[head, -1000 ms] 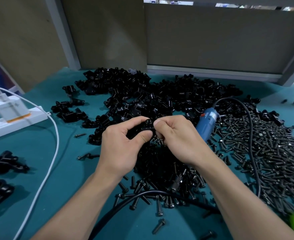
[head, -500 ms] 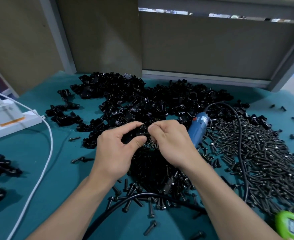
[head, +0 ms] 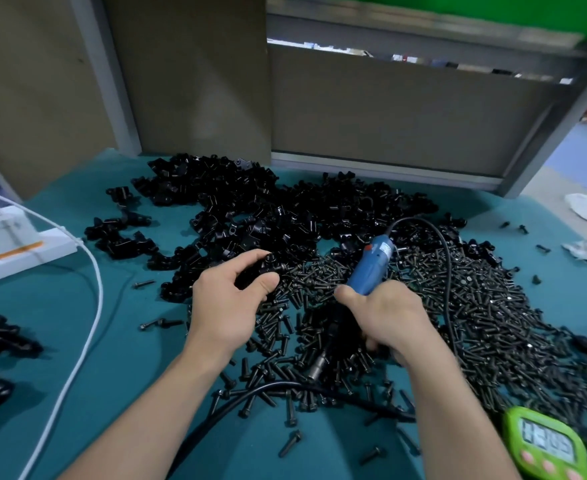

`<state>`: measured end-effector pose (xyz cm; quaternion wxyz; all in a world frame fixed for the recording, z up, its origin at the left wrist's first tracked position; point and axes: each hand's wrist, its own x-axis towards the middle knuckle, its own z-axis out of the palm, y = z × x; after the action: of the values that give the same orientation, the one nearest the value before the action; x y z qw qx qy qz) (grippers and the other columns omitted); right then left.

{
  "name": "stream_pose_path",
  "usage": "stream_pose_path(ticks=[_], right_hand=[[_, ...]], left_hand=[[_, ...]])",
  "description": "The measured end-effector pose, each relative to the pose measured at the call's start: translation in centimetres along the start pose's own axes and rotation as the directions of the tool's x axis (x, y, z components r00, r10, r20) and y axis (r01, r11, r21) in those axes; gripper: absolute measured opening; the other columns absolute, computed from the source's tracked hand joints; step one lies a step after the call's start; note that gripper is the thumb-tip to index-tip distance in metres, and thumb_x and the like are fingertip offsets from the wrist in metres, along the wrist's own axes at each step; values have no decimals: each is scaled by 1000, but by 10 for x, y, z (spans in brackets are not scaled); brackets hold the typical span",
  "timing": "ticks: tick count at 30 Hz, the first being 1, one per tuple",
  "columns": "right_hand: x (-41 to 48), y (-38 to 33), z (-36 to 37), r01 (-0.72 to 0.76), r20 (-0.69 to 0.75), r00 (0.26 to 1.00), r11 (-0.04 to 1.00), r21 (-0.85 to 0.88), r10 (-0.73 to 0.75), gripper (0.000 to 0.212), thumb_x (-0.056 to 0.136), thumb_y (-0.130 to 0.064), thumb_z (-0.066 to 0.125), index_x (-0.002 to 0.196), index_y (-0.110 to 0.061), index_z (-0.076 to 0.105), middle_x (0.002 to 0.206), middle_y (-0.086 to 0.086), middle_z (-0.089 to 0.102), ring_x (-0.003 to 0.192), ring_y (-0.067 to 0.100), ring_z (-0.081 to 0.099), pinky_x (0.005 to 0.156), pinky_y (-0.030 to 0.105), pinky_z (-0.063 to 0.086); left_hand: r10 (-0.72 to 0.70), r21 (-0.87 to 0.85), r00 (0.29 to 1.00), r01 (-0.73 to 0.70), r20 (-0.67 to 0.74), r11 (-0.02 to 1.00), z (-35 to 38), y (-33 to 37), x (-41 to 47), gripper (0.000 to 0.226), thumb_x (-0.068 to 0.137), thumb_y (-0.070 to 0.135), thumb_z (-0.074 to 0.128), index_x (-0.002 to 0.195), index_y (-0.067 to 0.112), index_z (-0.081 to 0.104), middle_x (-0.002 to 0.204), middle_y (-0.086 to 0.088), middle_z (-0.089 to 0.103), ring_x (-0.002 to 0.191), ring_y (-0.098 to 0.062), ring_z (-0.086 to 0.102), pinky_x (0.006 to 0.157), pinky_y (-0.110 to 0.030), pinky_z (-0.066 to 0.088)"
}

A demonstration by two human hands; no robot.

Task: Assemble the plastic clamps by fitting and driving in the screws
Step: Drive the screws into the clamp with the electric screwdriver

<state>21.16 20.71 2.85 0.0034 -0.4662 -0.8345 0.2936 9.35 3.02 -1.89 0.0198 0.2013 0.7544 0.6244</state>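
Note:
My left hand (head: 228, 303) holds a black plastic clamp (head: 266, 270) between thumb and fingers, just above the heap. My right hand (head: 385, 315) grips the blue electric screwdriver (head: 371, 265), whose dark tip (head: 319, 365) points down toward me into the screws. A big pile of black clamp parts (head: 268, 209) covers the middle and back of the teal table. Loose black screws (head: 475, 306) lie in a wide heap under and to the right of my hands.
The screwdriver's black cable (head: 448, 271) loops over the screws and runs across the front. A white power strip (head: 11, 247) and white cord (head: 88, 323) lie at the left. Assembled clamps (head: 1, 341) sit at the left edge. A green timer (head: 548, 445) is at the bottom right.
My right hand left the clamp and took hold of the blue screwdriver. My left hand kept the clamp. The camera tilted, so the view shifted.

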Motion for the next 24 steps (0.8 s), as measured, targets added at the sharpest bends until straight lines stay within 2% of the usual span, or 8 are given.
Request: stream_pose_path(ticks=[5, 9, 12, 14, 16, 19, 21, 24], right_hand=[[0, 7, 6, -106, 21, 994, 871, 479, 110, 35, 75, -38, 78, 95, -10, 71, 63, 3, 63, 52, 21, 51, 55, 30, 42], [-1, 17, -8, -264, 283, 959, 348, 899, -3, 35, 84, -21, 69, 113, -3, 62, 81, 9, 62, 62, 18, 55, 57, 31, 47], [0, 13, -23, -361, 344, 907, -29, 932, -243, 42, 85, -4, 62, 125, -1, 50, 112, 25, 67, 89, 30, 71, 74, 44, 63], [0, 4, -21, -305, 287, 909, -12, 952, -303, 44, 79, 11, 58, 121, 1, 48, 113, 31, 71, 100, 38, 75, 82, 52, 63], [5, -6, -16, -227, 228, 935, 33, 973, -274, 55, 75, 17, 61, 127, 3, 48, 106, 28, 71, 89, 35, 75, 80, 48, 63], [18, -16, -14, -230, 190, 946, -133, 964, -264, 71, 67, 11, 69, 133, -4, 47, 106, 23, 66, 81, 29, 71, 81, 43, 62], [28, -21, -14, -262, 186, 947, -291, 920, -264, 59, 71, 11, 67, 125, -6, 51, 96, 17, 65, 78, 24, 67, 81, 38, 59], [40, -34, -5, -196, 157, 975, -287, 938, -155, 40, 80, 16, 62, 111, -9, 55, 80, 10, 67, 67, 20, 66, 68, 33, 57]], left_hand=[[-6, 4, 998, 6, 59, 1000, -2, 4, -6, 49, 87, 38, 82, 95, 80, 58, 73, -13, 75, 60, -43, 63, 62, -45, 57], [6, 1, 998, -6, 59, 1000, -5, 5, -5, 46, 88, 37, 81, 95, 77, 59, 78, -13, 76, 68, -43, 68, 66, -40, 58], [8, -21, 998, -7, 64, 1000, -6, 1, -3, 46, 88, 36, 82, 93, 76, 60, 78, -7, 74, 72, -45, 69, 68, -35, 57], [7, -14, 997, -6, 75, 1000, -6, -3, -1, 43, 88, 35, 82, 93, 73, 62, 78, 2, 66, 72, -46, 69, 67, -26, 57], [-1, 3, 997, 1, 71, 1000, -6, -5, 1, 39, 87, 35, 82, 95, 67, 63, 76, 13, 63, 68, -41, 70, 65, -12, 56], [-15, 40, 997, 12, 74, 999, -6, -2, 2, 37, 88, 32, 82, 102, 61, 63, 85, 33, 69, 66, -14, 73, 82, -19, 57], [-21, 45, 996, 17, 85, 999, -5, -2, 0, 39, 88, 28, 82, 103, 59, 63, 86, 41, 68, 69, -4, 73, 88, -28, 55], [-34, -2, 996, 35, 88, 999, -5, -3, -2, 40, 86, 29, 83, 98, 63, 65, 96, 49, 63, 88, 7, 71, 93, -16, 43]])
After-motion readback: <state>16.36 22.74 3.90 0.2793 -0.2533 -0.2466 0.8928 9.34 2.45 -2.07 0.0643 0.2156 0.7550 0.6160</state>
